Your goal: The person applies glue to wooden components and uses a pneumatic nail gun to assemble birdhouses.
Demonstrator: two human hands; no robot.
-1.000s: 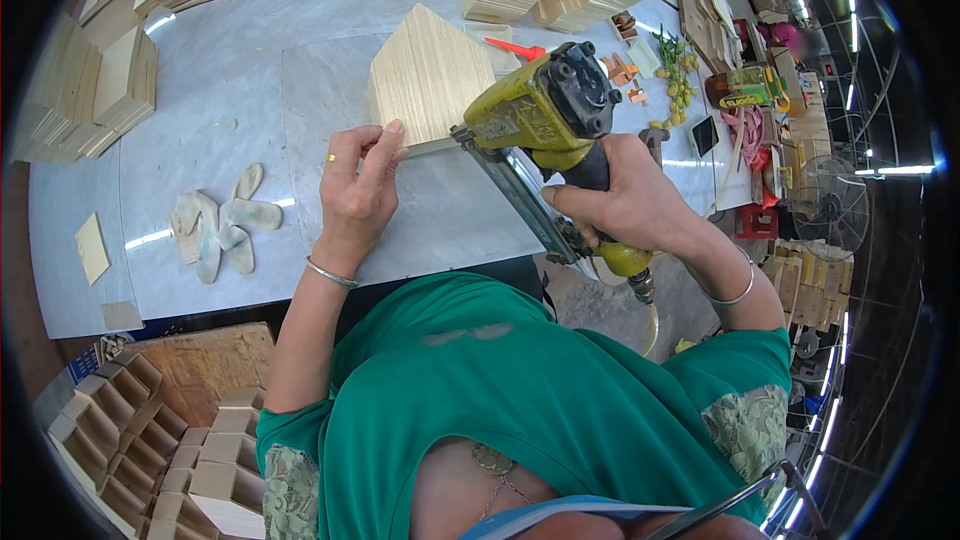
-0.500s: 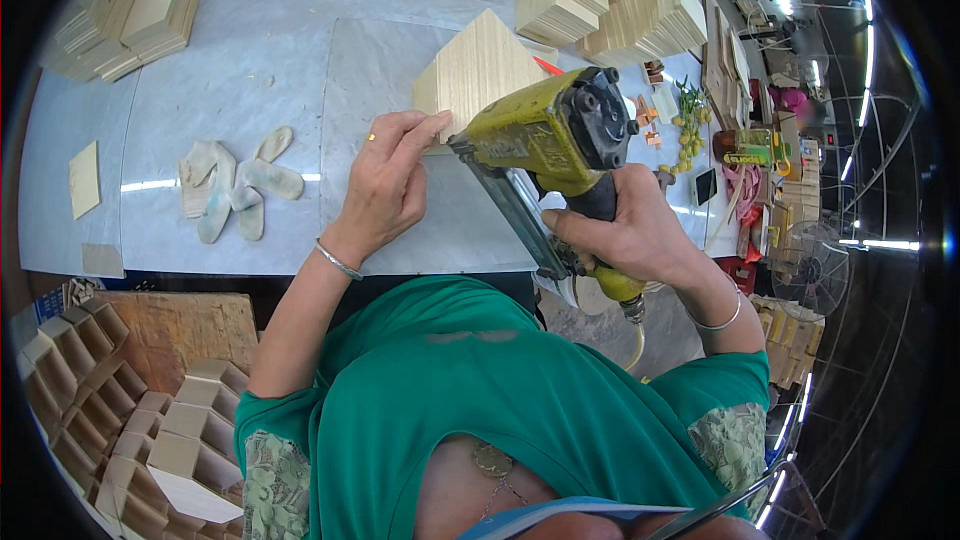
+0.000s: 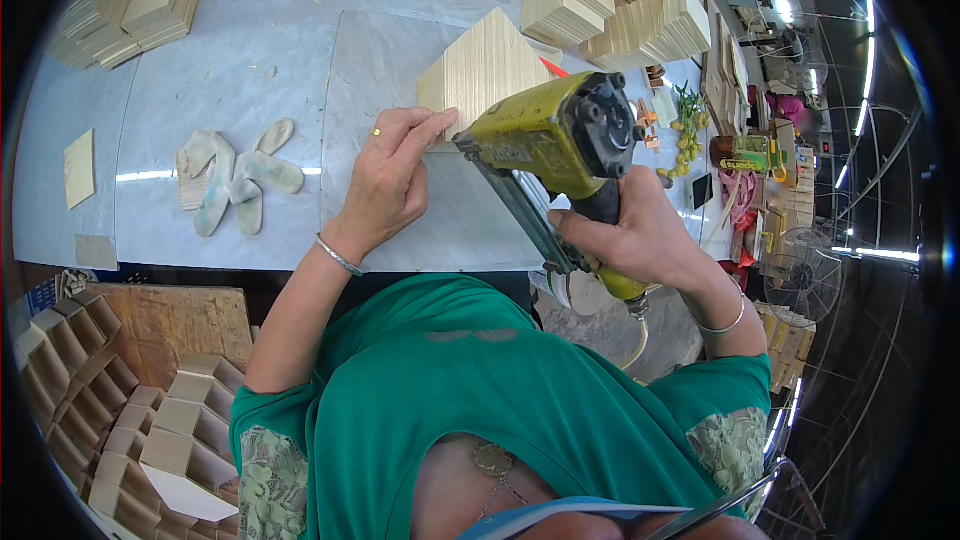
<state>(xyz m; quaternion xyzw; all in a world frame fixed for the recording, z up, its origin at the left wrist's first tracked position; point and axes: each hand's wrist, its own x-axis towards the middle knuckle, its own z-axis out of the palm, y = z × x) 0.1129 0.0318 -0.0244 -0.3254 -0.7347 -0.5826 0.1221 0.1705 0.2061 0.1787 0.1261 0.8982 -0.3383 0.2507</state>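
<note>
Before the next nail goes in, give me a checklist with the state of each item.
1. Left hand steadies the wooden piece: ok, fingers rest on its near edge.
2. Right hand grips the nail gun by its handle: ok.
3. Gun nose set on the wood: cannot tell, the gun body hides it.
4. Left fingertips away from the nose: not ok, they sit right beside the gun.
5. Air hose free under the handle: ok, it hangs loose.
</note>
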